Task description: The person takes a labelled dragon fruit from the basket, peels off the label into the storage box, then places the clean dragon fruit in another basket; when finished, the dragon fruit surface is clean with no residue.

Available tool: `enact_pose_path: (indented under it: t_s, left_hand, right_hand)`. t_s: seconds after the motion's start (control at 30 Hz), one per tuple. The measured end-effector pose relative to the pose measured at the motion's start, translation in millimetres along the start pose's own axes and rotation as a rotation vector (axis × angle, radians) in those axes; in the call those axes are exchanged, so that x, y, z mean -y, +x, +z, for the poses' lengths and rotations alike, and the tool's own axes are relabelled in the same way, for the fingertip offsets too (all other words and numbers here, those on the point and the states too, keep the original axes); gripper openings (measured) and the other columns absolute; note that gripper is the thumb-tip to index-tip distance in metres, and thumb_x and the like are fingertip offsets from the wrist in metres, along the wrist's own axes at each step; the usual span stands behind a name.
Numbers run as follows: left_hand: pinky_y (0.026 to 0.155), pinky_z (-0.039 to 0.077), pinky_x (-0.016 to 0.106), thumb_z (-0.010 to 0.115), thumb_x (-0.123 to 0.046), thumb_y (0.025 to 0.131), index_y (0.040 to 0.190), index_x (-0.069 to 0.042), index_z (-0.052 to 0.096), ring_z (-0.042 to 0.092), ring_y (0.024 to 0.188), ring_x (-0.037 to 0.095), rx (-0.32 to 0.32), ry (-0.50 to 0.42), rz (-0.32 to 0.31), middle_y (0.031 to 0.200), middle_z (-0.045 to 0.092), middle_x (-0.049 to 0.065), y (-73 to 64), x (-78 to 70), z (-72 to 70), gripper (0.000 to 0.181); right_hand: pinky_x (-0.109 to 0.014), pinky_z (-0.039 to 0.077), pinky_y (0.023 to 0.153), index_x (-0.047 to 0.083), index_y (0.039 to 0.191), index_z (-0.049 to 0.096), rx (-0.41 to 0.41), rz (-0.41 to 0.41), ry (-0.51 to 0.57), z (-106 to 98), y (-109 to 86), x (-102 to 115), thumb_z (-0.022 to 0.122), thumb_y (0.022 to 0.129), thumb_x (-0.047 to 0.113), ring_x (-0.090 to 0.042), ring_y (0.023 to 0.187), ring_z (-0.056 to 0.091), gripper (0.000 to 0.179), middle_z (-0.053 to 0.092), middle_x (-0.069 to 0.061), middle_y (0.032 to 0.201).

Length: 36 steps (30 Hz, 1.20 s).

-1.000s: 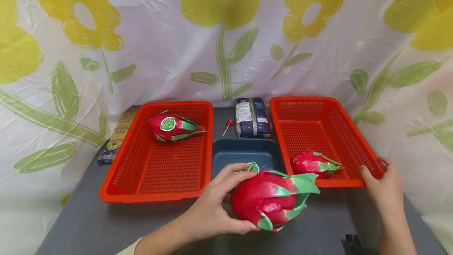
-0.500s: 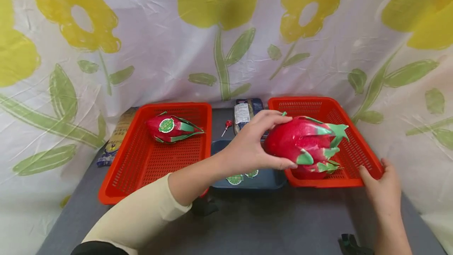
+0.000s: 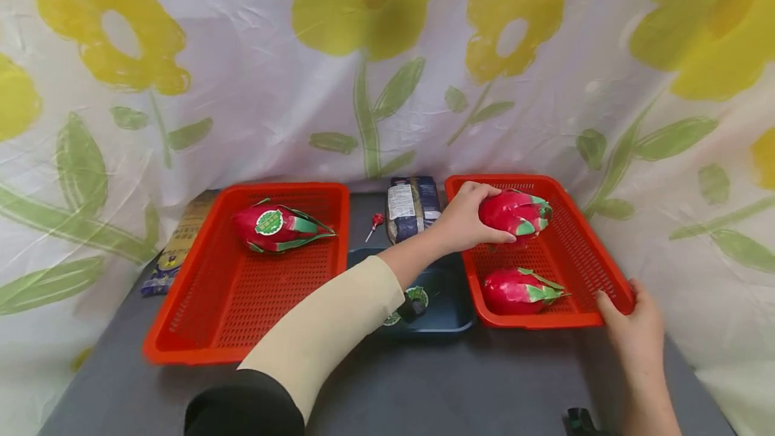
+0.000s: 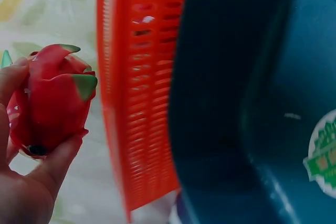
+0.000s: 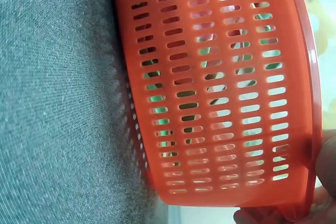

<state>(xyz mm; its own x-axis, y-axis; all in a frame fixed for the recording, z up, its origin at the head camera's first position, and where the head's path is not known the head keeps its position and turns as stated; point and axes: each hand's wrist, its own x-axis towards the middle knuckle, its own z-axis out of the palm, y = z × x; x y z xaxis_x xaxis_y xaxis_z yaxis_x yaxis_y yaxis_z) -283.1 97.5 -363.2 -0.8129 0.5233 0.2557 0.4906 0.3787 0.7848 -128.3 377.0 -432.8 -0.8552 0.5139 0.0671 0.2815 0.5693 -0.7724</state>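
Observation:
My left hand [image 3: 469, 221] grips a red dragon fruit [image 3: 516, 212] with green-tipped scales by its blunt end. It holds the fruit over the far half of the right red plastic basket [image 3: 584, 237]; whether the fruit touches the bottom I cannot tell. A second dragon fruit [image 3: 514, 291] lies in that basket's near half. My right hand [image 3: 638, 332] pinches the basket's near right corner, thumb over the rim. In the left wrist view, fingers and thumb wrap the dragon fruit [image 4: 58, 98]. The right wrist view has the slotted basket wall [image 5: 210, 93] close up.
Another dragon fruit [image 3: 278, 227] with a round sticker lies in the left red basket [image 3: 188, 355]. Between the baskets stands a dark blue tray [image 3: 451, 308] with green-white stickers in it, under my left forearm. Behind are a lollipop [image 3: 377, 221] and a blue packet [image 3: 402, 207]. A yellowish packet [image 3: 181, 241] lies far left.
My left hand has carried the dragon fruit from above the blue tray rightward and away, into the far part of the right basket. My right hand keeps its grip on the basket corner.

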Motion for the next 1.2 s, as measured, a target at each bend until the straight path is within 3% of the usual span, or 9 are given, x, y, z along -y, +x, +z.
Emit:
enact_pose_path:
  t_s: [0.13, 0.37, 0.47, 0.6, 0.7, 0.8, 1.0, 1.2]
  left_hand:
    - [0.084, 0.057, 0.028, 0.091, -0.033, 0.077, 0.143, -0.016, 0.051, 0.05, 0.119, 0.015, 0.042, 0.067, -0.05, 0.137, 0.046, 0.003, 13.5, 11.9, 20.3, 0.079]
    - [0.088, 0.057, 0.031, 0.092, -0.036, 0.075, 0.142, -0.019, 0.049, 0.056, 0.112, 0.015, 0.147, 0.229, -0.114, 0.133, 0.044, 0.003, 23.6, 25.1, 45.6, 0.081]
    - [0.088, 0.057, 0.03, 0.091, -0.036, 0.075, 0.14, -0.02, 0.048, 0.058, 0.108, 0.014, 0.163, 0.283, -0.137, 0.131, 0.044, 0.004, 27.2, 27.4, 49.4, 0.08]
    - [0.09, 0.057, 0.031, 0.092, -0.035, 0.075, 0.141, -0.017, 0.043, 0.059, 0.107, 0.017, 0.206, 0.421, -0.149, 0.131, 0.045, 0.007, 30.4, 23.3, 51.6, 0.084]
    - [0.092, 0.056, 0.032, 0.092, -0.033, 0.075, 0.142, -0.015, 0.042, 0.061, 0.107, 0.018, 0.256, 0.523, -0.148, 0.13, 0.047, 0.01, 29.6, 17.0, 54.2, 0.086]
    - [0.092, 0.056, 0.032, 0.093, -0.033, 0.075, 0.14, -0.013, 0.043, 0.063, 0.107, 0.019, 0.266, 0.579, -0.147, 0.128, 0.049, 0.01, 24.6, 12.8, 53.9, 0.084]
    - [0.094, 0.055, 0.033, 0.089, -0.038, 0.079, 0.143, -0.012, 0.048, 0.06, 0.111, 0.018, 0.263, 0.589, -0.12, 0.127, 0.051, 0.009, 17.0, 12.3, 50.4, 0.08]
    - [0.092, 0.056, 0.034, 0.086, -0.038, 0.082, 0.148, -0.015, 0.048, 0.055, 0.118, 0.018, 0.253, 0.478, -0.081, 0.137, 0.049, 0.008, 9.0, 16.8, 45.9, 0.08]
  right_hand:
    - [-0.012, 0.043, 0.056, -0.007, 0.147, 0.043, -0.031, -0.013, -0.003, 2, -1.1, -2, 0.059, 0.1, 0.024, -0.035, 0.096, 0.057, 0.059, 0.057, -0.031, 0.126]
    - [-0.009, 0.041, 0.059, -0.007, 0.154, 0.034, -0.004, 0.008, 0.008, 3, -2.3, -2, 0.057, 0.101, 0.027, -0.04, 0.107, 0.056, 0.066, 0.053, -0.032, 0.133]
    - [-0.012, 0.042, 0.058, -0.007, 0.152, 0.037, -0.019, 0.008, 0.009, 5, -2.2, -1, 0.057, 0.101, 0.027, -0.039, 0.104, 0.057, 0.064, 0.055, -0.031, 0.13]
    - [-0.013, 0.043, 0.055, -0.007, 0.152, 0.037, -0.041, 0.012, 0.024, 6, -2.4, 2, 0.057, 0.101, 0.027, -0.041, 0.103, 0.058, 0.064, 0.055, -0.032, 0.131]
    - [-0.013, 0.044, 0.055, -0.006, 0.154, 0.034, -0.041, 0.026, 0.038, 5, -3.3, 2, 0.056, 0.102, 0.027, -0.04, 0.106, 0.057, 0.066, 0.054, -0.032, 0.134]
    - [-0.013, 0.046, 0.055, -0.005, 0.156, 0.033, -0.032, 0.031, 0.048, 5, -4.0, 2, 0.056, 0.102, 0.028, -0.039, 0.105, 0.057, 0.067, 0.053, -0.032, 0.135]
    - [-0.014, 0.046, 0.055, -0.005, 0.155, 0.034, -0.028, 0.029, 0.054, 5, -4.5, 3, 0.056, 0.102, 0.029, -0.038, 0.104, 0.057, 0.067, 0.054, -0.032, 0.134]
    - [-0.011, 0.043, 0.055, -0.003, 0.158, 0.029, -0.016, 0.061, 0.054, 5, -3.0, 2, 0.055, 0.102, 0.031, -0.042, 0.11, 0.056, 0.07, 0.05, -0.034, 0.139]
